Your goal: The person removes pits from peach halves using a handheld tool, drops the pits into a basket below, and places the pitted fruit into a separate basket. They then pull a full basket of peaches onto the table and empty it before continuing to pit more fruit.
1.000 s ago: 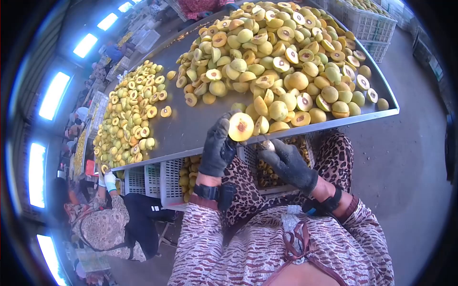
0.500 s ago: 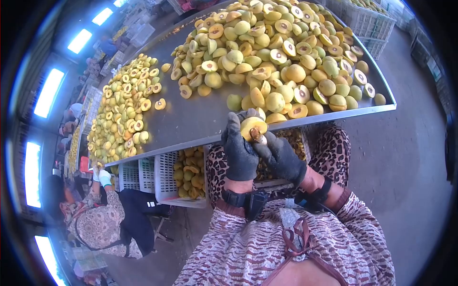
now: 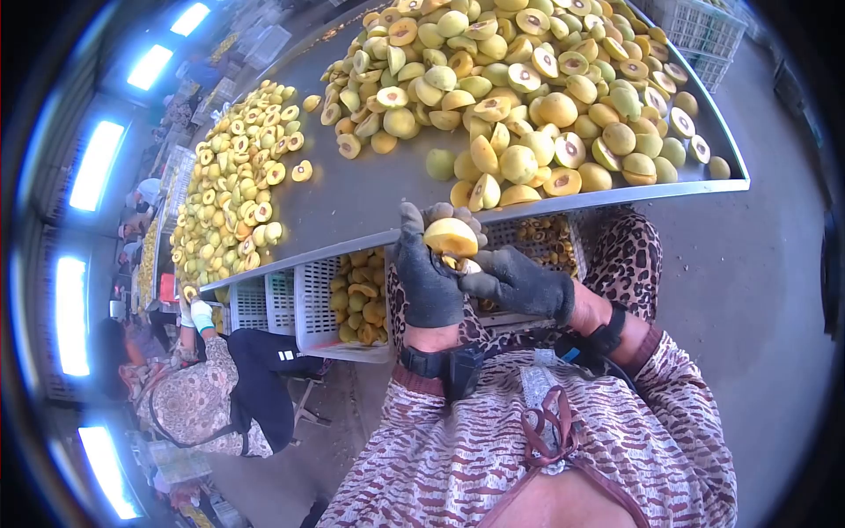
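My left hand (image 3: 429,277), in a dark grey glove, is closed around a yellow peach half (image 3: 451,238) just in front of the metal table's raised edge. My right hand (image 3: 525,283), gloved alike, meets it from the right with fingers pinched on a small pale-ended tool (image 3: 471,266), mostly hidden by the glove. Dark and yellow bits show between tool and left palm. Beyond my hands, a big heap of halved peaches (image 3: 528,97) covers the right part of the table (image 3: 339,198). A second pile of peach halves (image 3: 231,185) lies on the left.
Below the table edge, a white crate (image 3: 317,308) holds peach pieces. A container of brown scraps (image 3: 550,242) stands between my knees. A co-worker (image 3: 207,387) in white gloves sits at the left. Stacked crates (image 3: 704,35) stand beyond the right corner.
Both hands have come slightly down and toward me. The peach half has turned, so its rounded skin side now shows and the brown centre no longer does. The view has shifted a little.
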Demonstrator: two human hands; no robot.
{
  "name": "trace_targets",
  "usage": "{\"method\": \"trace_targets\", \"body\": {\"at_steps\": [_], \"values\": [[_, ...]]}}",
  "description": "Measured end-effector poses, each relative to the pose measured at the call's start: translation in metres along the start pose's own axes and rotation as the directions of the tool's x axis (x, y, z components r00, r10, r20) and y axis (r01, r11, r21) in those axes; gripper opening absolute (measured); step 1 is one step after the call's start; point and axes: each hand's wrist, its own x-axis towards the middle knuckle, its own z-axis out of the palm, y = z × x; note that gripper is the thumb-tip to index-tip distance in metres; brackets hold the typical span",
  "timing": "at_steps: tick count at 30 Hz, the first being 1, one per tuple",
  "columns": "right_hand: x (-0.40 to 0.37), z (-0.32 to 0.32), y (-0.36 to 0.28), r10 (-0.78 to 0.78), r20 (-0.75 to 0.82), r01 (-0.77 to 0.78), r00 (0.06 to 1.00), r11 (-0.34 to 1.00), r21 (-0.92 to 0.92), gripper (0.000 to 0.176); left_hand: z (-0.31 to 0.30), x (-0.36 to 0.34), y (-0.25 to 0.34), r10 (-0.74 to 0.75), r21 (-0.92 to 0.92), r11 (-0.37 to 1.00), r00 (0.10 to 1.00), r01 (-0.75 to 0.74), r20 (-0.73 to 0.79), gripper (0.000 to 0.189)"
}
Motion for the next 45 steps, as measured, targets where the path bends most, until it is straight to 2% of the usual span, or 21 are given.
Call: {"method": "trace_targets", "body": {"at_steps": [3,4,5,7,8,11,14,15,16,17,19,23,24,26,29,31,32,33,36,40,45], "values": [[-0.018,-0.020,0.005,0.197,0.294,-0.213,0.935,0.977,0.022,0.029,-0.005,-0.007,0.001,-0.100,0.099,0.991,0.992,0.092,0.080,0.049],[-0.016,-0.026,0.010,-0.240,0.244,0.297,0.940,0.927,-0.230,0.027,-0.013,-0.003,0.000,-0.148,0.090,0.986,0.983,0.138,0.111,0.052],[-0.023,-0.029,0.008,-0.238,0.250,0.297,0.939,0.926,-0.233,0.027,-0.025,0.004,-0.002,-0.145,0.084,0.987,0.983,0.136,0.111,0.052],[-0.040,-0.039,0.001,0.259,0.142,-0.285,0.955,0.934,0.213,0.030,-0.033,0.019,0.000,-0.138,-0.326,0.915,0.943,0.238,0.303,0.056],[-0.042,-0.050,0.007,0.307,0.136,-0.267,0.942,0.930,-0.251,0.033,-0.030,0.014,0.005,-0.191,-0.442,0.868,0.974,0.226,0.124,0.062],[-0.044,-0.045,0.010,0.418,-0.061,-0.417,0.906,0.863,-0.285,0.029,-0.051,0.021,0.012,-0.175,-0.345,0.917,0.979,0.201,0.104,0.061],[-0.044,-0.037,0.005,0.275,-0.122,-0.298,0.954,0.913,-0.278,0.027,-0.083,0.025,0.044,0.131,-0.126,0.982,0.988,-0.140,-0.076,0.048],[-0.044,-0.035,0.001,0.197,-0.156,-0.235,0.968,0.929,-0.284,0.026,-0.075,0.024,0.060,0.386,0.298,0.907,0.872,-0.299,-0.300,0.040],[-0.046,-0.034,-0.007,0.235,-0.207,-0.283,0.950,0.926,-0.248,0.026,-0.146,0.063,0.070,0.653,0.848,0.444,0.752,-0.289,-0.086,0.035],[-0.049,-0.033,-0.007,0.230,-0.211,-0.280,0.950,0.926,-0.254,0.026,-0.133,0.060,0.091,0.613,0.987,-0.144,0.790,0.073,0.031,0.029],[-0.050,-0.027,0.001,0.257,-0.276,-0.336,0.926,0.893,-0.298,0.025,-0.139,0.092,0.085,0.627,0.907,-0.415,0.698,-0.075,0.345,0.026],[-0.043,-0.017,0.002,0.164,-0.270,-0.258,0.949,0.896,-0.362,0.025,-0.081,0.157,0.018,0.277,0.721,-0.399,0.675,-0.566,0.684,0.052],[-0.044,-0.018,-0.003,0.163,-0.255,-0.253,0.953,0.892,-0.374,0.026,-0.080,0.173,0.003,0.288,0.722,-0.389,0.669,-0.572,0.685,0.052],[-0.050,-0.021,-0.006,0.168,-0.279,-0.267,0.946,0.889,-0.373,0.025,-0.079,0.199,-0.019,-0.029,0.645,-0.372,0.703,-0.667,0.710,0.053],[-0.059,-0.028,-0.008,0.205,-0.318,-0.305,0.926,0.902,-0.306,0.024,-0.074,0.200,-0.006,-0.026,0.788,-0.383,0.858,-0.482,0.513,0.059],[-0.061,-0.031,-0.010,0.284,-0.363,-0.326,0.888,0.944,-0.059,0.025,-0.077,0.189,0.011,-0.008,0.789,-0.347,0.843,-0.507,0.538,0.052],[-0.059,-0.032,-0.014,0.265,-0.375,-0.296,0.889,0.955,-0.027,0.026,-0.076,0.173,0.022,-0.098,0.879,0.256,0.893,-0.403,0.438,0.046],[-0.055,-0.030,-0.010,0.266,-0.375,-0.293,0.888,0.956,-0.015,0.026,-0.070,0.152,0.033,-0.234,0.661,0.745,0.893,-0.090,0.385,0.042],[-0.039,-0.019,0.002,0.291,-0.401,-0.306,0.869,0.952,0.028,0.026,-0.043,0.085,0.027,-0.085,0.378,0.921,0.899,-0.094,0.430,0.044],[-0.014,-0.001,0.004,0.173,-0.445,-0.199,0.879,0.980,-0.012,0.024,-0.042,0.043,-0.003,-0.236,0.225,0.960,0.913,0.166,0.333,0.047],[-0.013,-0.007,-0.001,0.046,-0.415,-0.165,0.908,0.953,-0.255,0.025,-0.022,0.024,-0.020,0.026,0.342,0.935,0.978,-0.097,0.207,0.053]]}}
